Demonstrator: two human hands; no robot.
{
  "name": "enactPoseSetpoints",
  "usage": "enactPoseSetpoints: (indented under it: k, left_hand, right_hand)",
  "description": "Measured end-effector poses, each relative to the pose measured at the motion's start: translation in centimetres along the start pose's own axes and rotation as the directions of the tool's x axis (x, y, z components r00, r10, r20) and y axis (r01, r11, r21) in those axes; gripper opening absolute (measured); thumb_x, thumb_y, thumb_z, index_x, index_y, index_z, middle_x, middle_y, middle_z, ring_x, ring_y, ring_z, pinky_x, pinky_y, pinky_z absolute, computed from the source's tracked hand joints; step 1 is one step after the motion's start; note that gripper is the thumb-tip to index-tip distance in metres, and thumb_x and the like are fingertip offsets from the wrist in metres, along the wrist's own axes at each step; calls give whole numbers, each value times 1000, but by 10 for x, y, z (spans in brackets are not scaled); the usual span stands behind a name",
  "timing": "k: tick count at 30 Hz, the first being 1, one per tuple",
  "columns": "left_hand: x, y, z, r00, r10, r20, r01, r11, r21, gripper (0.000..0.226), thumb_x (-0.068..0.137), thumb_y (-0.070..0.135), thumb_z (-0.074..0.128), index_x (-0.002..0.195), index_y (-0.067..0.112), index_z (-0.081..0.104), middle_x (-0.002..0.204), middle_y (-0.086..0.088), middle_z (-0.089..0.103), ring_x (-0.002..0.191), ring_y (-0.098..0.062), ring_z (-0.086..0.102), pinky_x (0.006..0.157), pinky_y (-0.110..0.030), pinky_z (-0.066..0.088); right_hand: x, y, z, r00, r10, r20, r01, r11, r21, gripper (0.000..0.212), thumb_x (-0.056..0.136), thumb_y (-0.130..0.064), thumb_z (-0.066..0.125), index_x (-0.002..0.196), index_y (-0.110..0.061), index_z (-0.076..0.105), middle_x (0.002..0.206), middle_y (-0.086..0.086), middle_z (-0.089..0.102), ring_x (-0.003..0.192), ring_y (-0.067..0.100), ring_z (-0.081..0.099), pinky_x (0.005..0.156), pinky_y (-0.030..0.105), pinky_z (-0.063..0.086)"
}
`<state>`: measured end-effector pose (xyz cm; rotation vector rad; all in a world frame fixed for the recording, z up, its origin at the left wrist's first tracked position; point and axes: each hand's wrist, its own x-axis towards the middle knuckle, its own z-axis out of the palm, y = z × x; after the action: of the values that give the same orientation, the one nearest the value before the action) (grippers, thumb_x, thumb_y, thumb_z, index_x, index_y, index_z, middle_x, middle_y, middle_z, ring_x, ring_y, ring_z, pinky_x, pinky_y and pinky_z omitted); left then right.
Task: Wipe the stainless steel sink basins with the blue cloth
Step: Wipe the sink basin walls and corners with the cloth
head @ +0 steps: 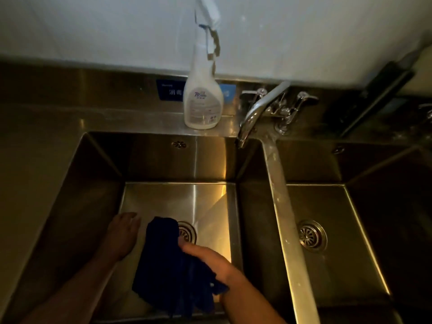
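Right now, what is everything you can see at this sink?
left basin: 1, steel, left of the divider
right basin: 1, steel, right of the divider
blue cloth: 1, dark blue, in the left basin
drain strainers: 2, steel, one in each basin floor, the left one partly covered by the blue cloth
spray bottle: 1, white, upright on the back ledge behind the left basin
faucet: 1, chrome, behind the divider
labels: 2, blue, on the backsplash by the spray bottle
black object: 1, black, far right rear, cannot tell what
left hand: 1, in the left basin, fingers straight
right hand: 1, grips the blue cloth
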<state>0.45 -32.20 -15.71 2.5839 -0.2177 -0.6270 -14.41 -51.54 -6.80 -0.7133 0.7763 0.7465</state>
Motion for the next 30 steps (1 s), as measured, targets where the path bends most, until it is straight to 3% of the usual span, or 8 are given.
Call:
enactPoseSetpoints:
  k: [4, 9, 13, 15, 18, 22, 26, 30]
  left_hand:
    - [-38, 21, -8, 999, -3, 52, 8, 995, -104, 64, 92, 43, 30, 95, -15, 57, 99, -37, 59, 89, -47, 58, 82, -50, 46]
    - [-83, 52, -16, 997, 33, 64, -25, 993, -116, 40, 98, 28, 43, 126, 3, 54, 129, -15, 55, 119, -30, 52, 101, -37, 38]
    - [-106, 77, -23, 994, 99, 42, -93, 986, -138, 18, 94, 15, 52, 86, 9, 67, 93, -21, 65, 97, -41, 60, 82, -43, 43]
    - [-116, 92, -25, 988, 152, -33, -155, 971, -180, 25, 91, 6, 56, 71, 21, 58, 79, -14, 60, 84, -38, 59, 75, -38, 39]
    - [-136, 122, -31, 965, 261, -32, -262, 939, -223, 9, 91, 9, 56, 87, 12, 64, 92, -13, 62, 89, -27, 58, 83, -34, 40]
    - [-157, 157, -38, 937, 347, -33, -342, 898, -275, 10, 93, 16, 53, 91, 22, 60, 96, -6, 60, 91, -20, 58, 81, -31, 41]
    - [-179, 196, -40, 901, 433, -22, -424, 871, -249, 18, 95, 19, 51, 106, 14, 64, 105, -5, 59, 97, -16, 56, 84, -26, 38]
    - [-197, 237, -33, 872, 487, -39, -483, 847, -223, 17, 94, 19, 52, 105, 17, 64, 106, -3, 60, 96, -14, 56, 80, -24, 37]
  right_hand:
    - [-58, 1, -12, 996, -54, 76, 58, 997, -50, 22, 71, -15, 76, 92, -9, 74, 82, 8, 73, 76, 17, 70, 75, 27, 54]
    - [-128, 12, -28, 987, -159, -2, 159, 986, 45, 50, 45, -9, 90, 92, -1, 76, 96, 19, 71, 82, 28, 70, 77, 34, 53]
    - [-183, 26, -29, 939, -327, -109, 340, 929, 146, 63, 53, -2, 81, 113, 4, 63, 103, 26, 68, 84, 36, 70, 70, 38, 57]
    - [-208, 33, -28, 864, -460, -203, 495, 850, 181, 63, 60, -1, 73, 120, 3, 56, 108, 29, 66, 91, 41, 67, 76, 45, 57]
    - [-248, 42, -28, 751, -604, -268, 660, 705, 260, 58, 65, 6, 71, 121, -1, 56, 117, 32, 61, 107, 48, 59, 93, 54, 48]
    - [-304, 44, -34, 546, -729, -413, 821, 565, 87, 35, 75, 2, 61, 110, 0, 60, 108, 27, 67, 99, 41, 65, 87, 47, 53]
    - [-341, 40, -60, 378, -760, -529, 818, 541, -193, 20, 83, 1, 60, 102, -2, 61, 96, 20, 70, 86, 33, 69, 76, 39, 56]
    - [-361, 35, -103, 323, -764, -559, 709, 587, -392, 12, 86, -1, 60, 98, -1, 60, 94, 22, 68, 84, 32, 67, 81, 45, 53]
